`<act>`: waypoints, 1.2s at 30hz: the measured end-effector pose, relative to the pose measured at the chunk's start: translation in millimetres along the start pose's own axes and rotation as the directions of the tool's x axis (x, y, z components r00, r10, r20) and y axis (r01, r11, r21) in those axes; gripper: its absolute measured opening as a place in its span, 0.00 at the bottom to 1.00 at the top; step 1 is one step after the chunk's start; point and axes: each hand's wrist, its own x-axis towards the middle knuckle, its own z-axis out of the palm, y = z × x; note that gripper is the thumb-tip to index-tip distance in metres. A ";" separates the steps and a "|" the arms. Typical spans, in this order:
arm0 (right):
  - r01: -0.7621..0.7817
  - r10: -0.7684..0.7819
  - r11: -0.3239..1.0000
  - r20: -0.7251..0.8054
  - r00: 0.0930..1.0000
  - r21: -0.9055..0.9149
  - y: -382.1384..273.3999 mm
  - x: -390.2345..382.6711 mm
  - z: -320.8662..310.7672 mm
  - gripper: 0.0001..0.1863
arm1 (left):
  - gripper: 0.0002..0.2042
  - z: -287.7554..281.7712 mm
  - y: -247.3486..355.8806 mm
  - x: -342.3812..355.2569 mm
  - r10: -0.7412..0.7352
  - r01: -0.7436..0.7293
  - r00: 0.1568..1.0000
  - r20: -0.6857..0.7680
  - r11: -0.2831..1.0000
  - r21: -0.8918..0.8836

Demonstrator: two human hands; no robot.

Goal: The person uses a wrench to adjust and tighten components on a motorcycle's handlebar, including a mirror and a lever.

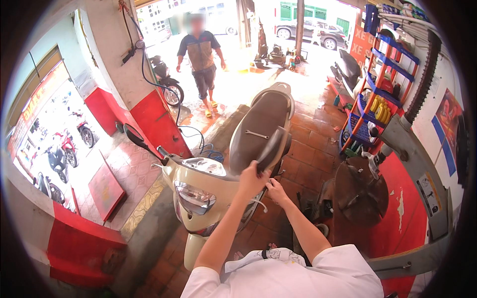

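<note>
My left hand (252,180) is up on the cream scooter (198,198), at the right end of its handlebar, fingers curled around the base of the right mirror (271,147), which stands dark and tilted just above my knuckles. My right hand (275,191) is just beside the left one, a little lower and nearer to me, fingers bent in against the handlebar under that mirror; I cannot tell whether it has anything pinched in it. The scooter's headlight (195,197) points toward the lower left, below the handlebar, and its left mirror (135,138) sticks out on the far side from my hands. Behind the handlebar runs the dark seat (258,130), and a wrench (256,134) lies flat on it. Beyond the scooter's tail a person (201,62) in a dark shirt and shorts is on the wet floor near the open shopfront. To the right of the scooter, well apart from it, stands a blue and red shelf rack (382,94) holding yellow bottles (381,109). Left of the scooter, a blue hose (211,151) hangs down a red and white pillar (144,99) and coils on the floor.
</note>
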 end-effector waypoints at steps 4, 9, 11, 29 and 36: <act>0.042 -0.033 0.996 0.114 0.993 -0.080 13.9 2.9 -14.8 0.16 | 0.11 2.7 -6.8 -30.5 0.419 -0.418 0.887 0.195 0.907 -0.046; -0.081 0.082 0.997 0.098 0.992 -0.014 -3.8 -5.4 -20.0 0.17 | 0.09 0.6 -48.8 -80.0 0.303 -0.401 0.889 -0.344 0.878 -0.261; -0.093 0.098 0.994 0.081 0.992 -0.061 -6.4 -9.3 -20.0 0.19 | 0.08 -5.0 -57.0 -80.9 -0.099 -0.188 0.905 -0.414 0.780 -0.596; 0.046 -0.030 0.975 0.073 0.997 -0.219 6.3 1.3 -15.1 0.22 | 0.10 6.9 -43.7 -82.4 0.104 -0.337 0.865 -0.491 0.845 -0.415; 0.094 -0.074 0.962 0.084 0.994 -0.258 0.5 6.4 -6.1 0.22 | 0.18 2.4 -62.2 20.5 -0.220 0.111 0.880 -0.422 0.957 -0.267</act>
